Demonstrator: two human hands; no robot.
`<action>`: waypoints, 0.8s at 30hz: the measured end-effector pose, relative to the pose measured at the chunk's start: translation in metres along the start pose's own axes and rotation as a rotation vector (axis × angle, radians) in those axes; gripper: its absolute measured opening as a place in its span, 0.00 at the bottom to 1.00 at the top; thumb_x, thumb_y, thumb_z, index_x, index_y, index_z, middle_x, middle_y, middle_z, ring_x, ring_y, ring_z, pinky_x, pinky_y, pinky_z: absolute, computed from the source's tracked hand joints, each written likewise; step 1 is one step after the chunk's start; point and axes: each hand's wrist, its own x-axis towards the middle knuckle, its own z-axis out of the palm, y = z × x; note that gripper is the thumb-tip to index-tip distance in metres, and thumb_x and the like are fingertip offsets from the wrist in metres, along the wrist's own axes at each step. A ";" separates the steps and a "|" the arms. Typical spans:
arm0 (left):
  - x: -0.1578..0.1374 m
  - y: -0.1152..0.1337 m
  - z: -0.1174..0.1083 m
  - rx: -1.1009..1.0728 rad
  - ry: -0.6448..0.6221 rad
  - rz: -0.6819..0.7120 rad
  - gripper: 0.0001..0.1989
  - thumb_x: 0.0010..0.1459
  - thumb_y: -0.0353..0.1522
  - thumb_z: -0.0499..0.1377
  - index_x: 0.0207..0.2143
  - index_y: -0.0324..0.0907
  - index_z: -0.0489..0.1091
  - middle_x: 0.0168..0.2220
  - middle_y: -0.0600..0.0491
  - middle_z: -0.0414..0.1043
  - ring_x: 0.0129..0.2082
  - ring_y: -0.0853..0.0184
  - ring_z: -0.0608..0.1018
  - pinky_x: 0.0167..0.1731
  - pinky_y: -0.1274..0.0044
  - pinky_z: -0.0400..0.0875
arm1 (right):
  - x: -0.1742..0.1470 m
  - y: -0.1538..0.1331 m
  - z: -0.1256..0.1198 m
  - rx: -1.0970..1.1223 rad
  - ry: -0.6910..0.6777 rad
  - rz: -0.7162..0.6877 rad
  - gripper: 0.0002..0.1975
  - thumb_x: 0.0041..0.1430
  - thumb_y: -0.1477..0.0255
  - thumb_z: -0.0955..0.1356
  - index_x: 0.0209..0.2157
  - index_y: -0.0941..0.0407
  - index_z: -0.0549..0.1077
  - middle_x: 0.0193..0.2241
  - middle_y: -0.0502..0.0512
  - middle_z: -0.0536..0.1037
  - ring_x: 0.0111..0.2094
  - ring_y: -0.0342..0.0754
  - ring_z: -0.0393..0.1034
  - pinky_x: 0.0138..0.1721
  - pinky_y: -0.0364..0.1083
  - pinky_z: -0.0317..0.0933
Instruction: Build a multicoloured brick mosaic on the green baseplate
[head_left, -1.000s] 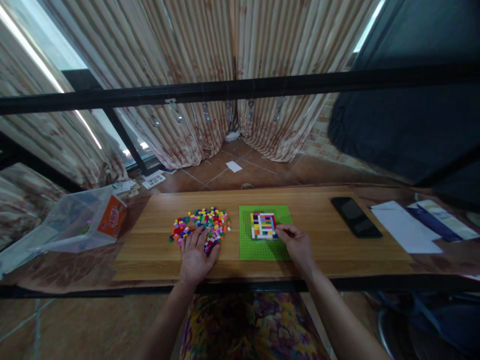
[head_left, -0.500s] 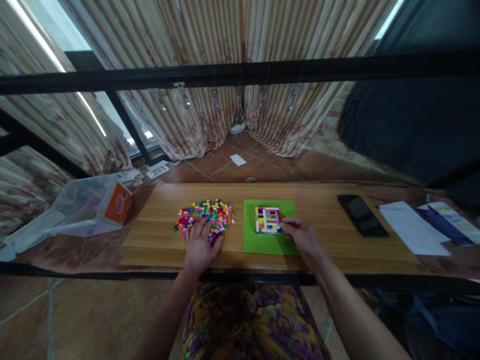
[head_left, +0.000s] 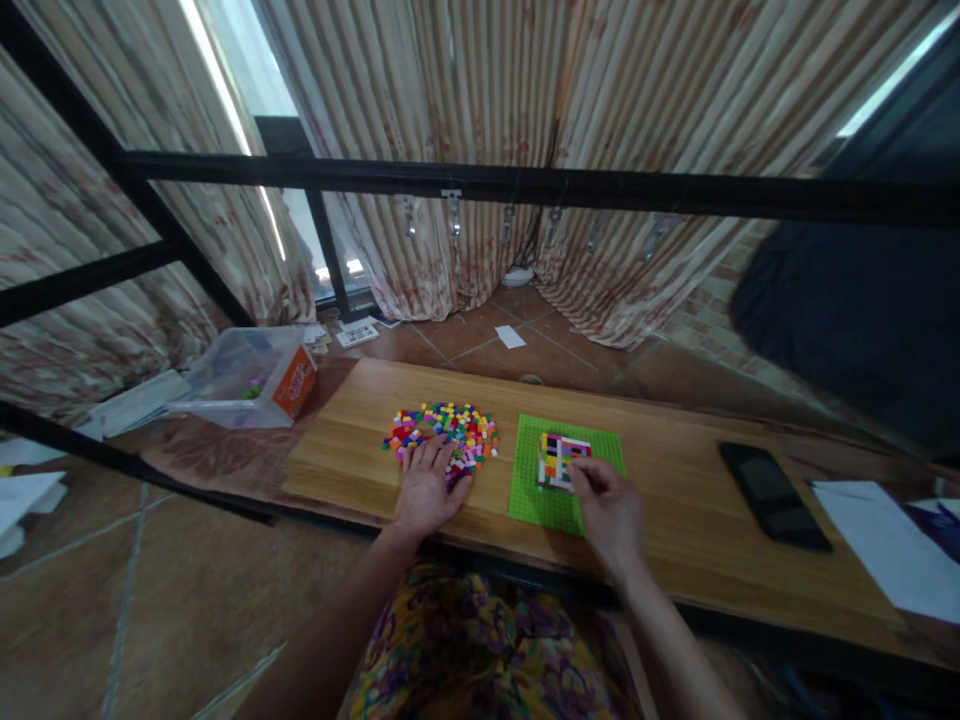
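My left hand (head_left: 426, 488) lies open with its fingers spread over the near edge of a heap of small coloured building bricks (head_left: 469, 430). To its right is a green studded baseplate (head_left: 529, 470). On that plate sits a low square block of bricks (head_left: 553, 462), with white, yellow, orange, purple and other colours. My right hand (head_left: 609, 505) is at the block's right side, thumb and forefinger pinched together and covering its near right corner. Whatever may be between those fingertips is hidden.
A wooden board (head_left: 667, 480) carries all this, with a black phone (head_left: 772, 495) towards its right end. White paper (head_left: 885, 540) lies beyond the phone. At the left stands a clear plastic bin (head_left: 232, 375) with an orange label. A black metal bar (head_left: 510, 182) crosses behind the board.
The head view has turned, so the scene sits tilted and farther right. My right hand has shifted from the block's right edge towards its near right corner. My left hand stays on the heap.
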 end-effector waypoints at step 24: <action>0.003 -0.001 0.001 0.021 0.012 0.002 0.23 0.56 0.41 0.58 0.53 0.42 0.66 0.57 0.44 0.66 0.56 0.53 0.67 0.57 0.58 0.57 | 0.003 -0.036 0.101 -0.704 -0.425 -0.208 0.14 0.61 0.81 0.58 0.39 0.60 0.73 0.38 0.61 0.76 0.38 0.48 0.72 0.40 0.44 0.61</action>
